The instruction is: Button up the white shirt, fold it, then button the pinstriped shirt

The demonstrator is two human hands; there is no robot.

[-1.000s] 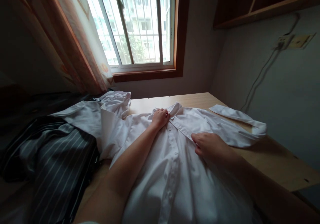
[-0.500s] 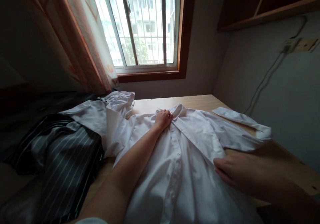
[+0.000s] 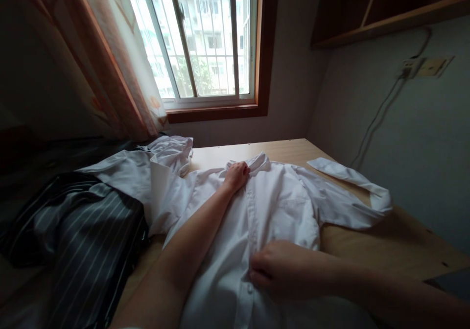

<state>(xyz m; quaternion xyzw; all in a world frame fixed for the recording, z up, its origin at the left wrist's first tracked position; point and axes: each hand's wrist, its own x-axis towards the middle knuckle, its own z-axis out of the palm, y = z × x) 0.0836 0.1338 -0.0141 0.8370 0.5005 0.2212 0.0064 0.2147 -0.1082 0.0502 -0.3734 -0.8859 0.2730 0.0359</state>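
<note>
- White shirt (image 3: 282, 201): spread front side up on the pale wooden table (image 3: 396, 241), its collar (image 3: 259, 161) towards the far edge, soft creases running down the front.
- Left hand (image 3: 237, 174): laid on the shirt right by the collar, knuckles up; its grip is closed on the cloth there, the fingertips mostly hidden.
- Right hand (image 3: 279, 265): lower on the shirt front, curled into a fist at the edge of the button strip (image 3: 251, 211); its grip is shut on the cloth, and one button (image 3: 250, 288) shows just below it.
- The right-side sleeve (image 3: 345, 204) reaches out across the table and bends back, its cuff end pointing towards the far wall.
- The left-side sleeve (image 3: 172, 192) stretches towards a crumpled white heap (image 3: 171, 150) near the window side.
- Dark striped cloth (image 3: 95, 241) lies bunched at the left, its outline fading into shadow.
- Beyond the table, an orange-toned curtain (image 3: 106, 64) hangs beside the barred window (image 3: 209, 50).
- On the right wall, a cable (image 3: 374, 118) drops from a socket (image 3: 409, 68) below a wooden shelf (image 3: 392, 20).
</note>
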